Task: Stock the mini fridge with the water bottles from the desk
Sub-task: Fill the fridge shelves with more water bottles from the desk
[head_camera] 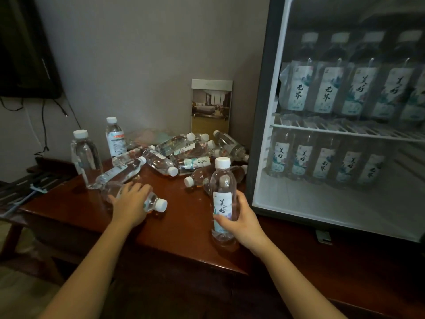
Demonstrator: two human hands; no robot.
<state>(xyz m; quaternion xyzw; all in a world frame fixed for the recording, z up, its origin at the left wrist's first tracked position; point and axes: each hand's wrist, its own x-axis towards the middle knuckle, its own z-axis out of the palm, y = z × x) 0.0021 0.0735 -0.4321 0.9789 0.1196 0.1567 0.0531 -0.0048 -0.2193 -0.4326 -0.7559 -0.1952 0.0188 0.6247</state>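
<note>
The right hand (242, 223) wraps its fingers and thumb around the lower half of an upright bottle (222, 187), white cap up, just outside the mini fridge (261, 134), near its lower left corner. Farther left of the fridge, the left hand (131, 201) lies palm down on a lying bottle (154, 203), fingers bent over its body, the cap pointing back toward the fridge. Both bottles are over the dark wooden desk (184, 229) that runs up against the fridge's left side. A heap of bottles (190, 153) lies on the desk beside the fridge, and two standing bottles (86, 157) are at the end of the desk farthest from it. Behind the fridge's glass door, stocked bottles (322, 90) stand in rows above and below a wire shelf (345, 132). A picture card (211, 107) leans on the wall just left of the fridge.
</note>
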